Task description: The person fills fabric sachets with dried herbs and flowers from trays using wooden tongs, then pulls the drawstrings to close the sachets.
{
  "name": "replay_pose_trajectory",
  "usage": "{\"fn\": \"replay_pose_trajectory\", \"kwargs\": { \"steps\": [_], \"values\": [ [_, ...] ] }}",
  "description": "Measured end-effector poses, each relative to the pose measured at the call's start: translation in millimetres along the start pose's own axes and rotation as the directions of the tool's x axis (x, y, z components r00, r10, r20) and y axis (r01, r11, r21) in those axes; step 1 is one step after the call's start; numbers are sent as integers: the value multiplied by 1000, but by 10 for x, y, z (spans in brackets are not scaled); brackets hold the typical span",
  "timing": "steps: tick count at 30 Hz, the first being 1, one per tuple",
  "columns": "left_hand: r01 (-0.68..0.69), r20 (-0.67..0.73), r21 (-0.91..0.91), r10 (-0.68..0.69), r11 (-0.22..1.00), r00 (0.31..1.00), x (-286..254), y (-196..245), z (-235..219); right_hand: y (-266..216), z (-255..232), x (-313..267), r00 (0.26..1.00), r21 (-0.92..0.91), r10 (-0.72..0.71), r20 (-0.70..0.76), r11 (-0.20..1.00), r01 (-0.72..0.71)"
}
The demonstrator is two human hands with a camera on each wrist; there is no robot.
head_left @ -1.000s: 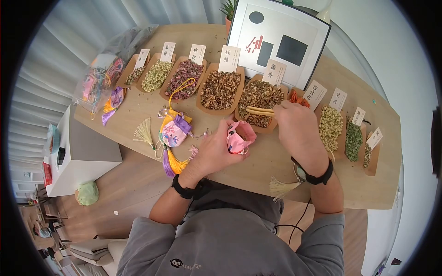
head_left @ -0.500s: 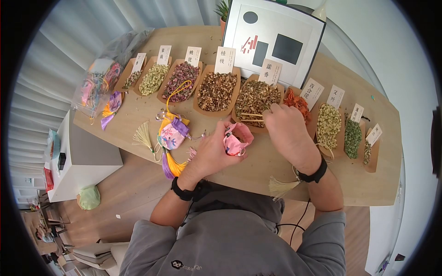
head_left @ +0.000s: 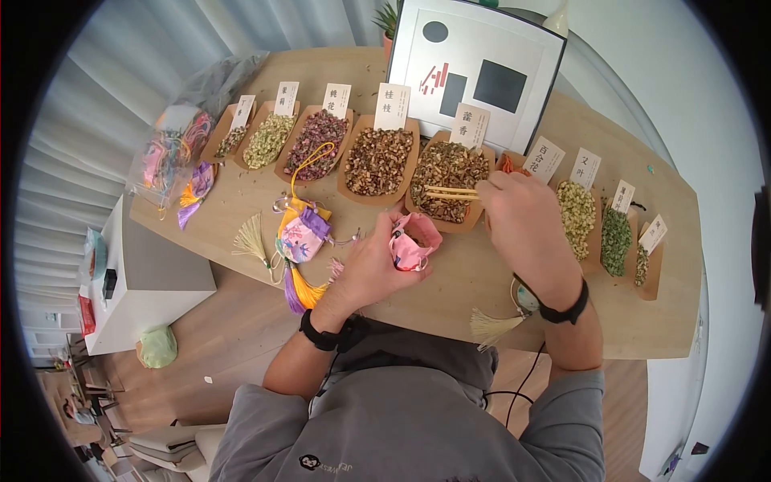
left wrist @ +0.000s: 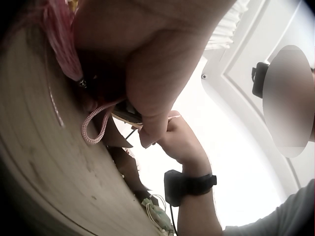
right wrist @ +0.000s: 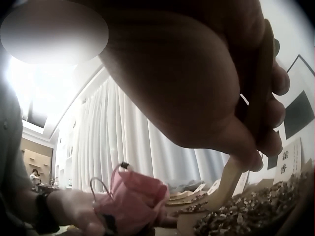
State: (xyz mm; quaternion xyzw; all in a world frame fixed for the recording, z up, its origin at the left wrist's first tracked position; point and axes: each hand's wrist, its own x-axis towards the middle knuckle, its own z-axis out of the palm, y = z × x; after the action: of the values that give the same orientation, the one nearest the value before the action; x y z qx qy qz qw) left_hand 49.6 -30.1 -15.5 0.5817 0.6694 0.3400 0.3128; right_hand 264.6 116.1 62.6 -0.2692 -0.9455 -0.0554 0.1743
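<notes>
My left hand (head_left: 371, 265) grips a pink drawstring pouch (head_left: 411, 255), its mouth open upward with some brown bits inside. In my right hand (head_left: 526, 225) is a pair of wooden tongs (head_left: 451, 193), pointing left. Their tips are over the near part of a brown paper tray (head_left: 475, 215) of chopped dried herbs (head_left: 451, 169), just beyond the pouch. Seen from the right wrist, the curled fingers and thumb pinch the tongs (right wrist: 230, 182) above the herbs (right wrist: 241, 214), with the pink pouch (right wrist: 135, 199) to the left.
Several more labelled trays, such as one of dark chips (head_left: 377, 161) and one of green leaves (head_left: 616, 241), form an arc. Finished-looking sachets with tassels (head_left: 303, 237) lie left. A framed picture (head_left: 482, 72) leans behind; a plastic bag (head_left: 165, 153) sits far left.
The tongs dipped lower into the herbs half a second ago; now they are raised slightly and the right hand has shifted right. The left hand still holds the pouch in nearly the same place.
</notes>
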Motion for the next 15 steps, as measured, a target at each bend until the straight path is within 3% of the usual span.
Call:
{"fn": "replay_pose_trajectory", "kwargs": {
  "steps": [5, 7, 10, 14, 15],
  "values": [
    [15, -32, 26, -14, 1000, 999, -1, -168, 92, -130, -374, -78, 999, 136, 2, 32, 991, -7],
    [0, -39, 24, 1, 1000, 999, 6, -154, 88, -187, -395, -95, 994, 233, -60, 95, 972, 36],
    [14, -2, 94, -14, 996, 1000, 10, -141, 62, -189, -384, -90, 997, 234, -12, 82, 972, -8],
    [-16, 21, -71, 18, 997, 1000, 14, -215, 110, -5, -171, -91, 993, 60, 100, 57, 993, -104],
    [-33, 19, -132, 36, 991, 999, 17, -210, 117, 27, -112, -84, 984, 8, 116, 135, 993, -119]
  ]
}}
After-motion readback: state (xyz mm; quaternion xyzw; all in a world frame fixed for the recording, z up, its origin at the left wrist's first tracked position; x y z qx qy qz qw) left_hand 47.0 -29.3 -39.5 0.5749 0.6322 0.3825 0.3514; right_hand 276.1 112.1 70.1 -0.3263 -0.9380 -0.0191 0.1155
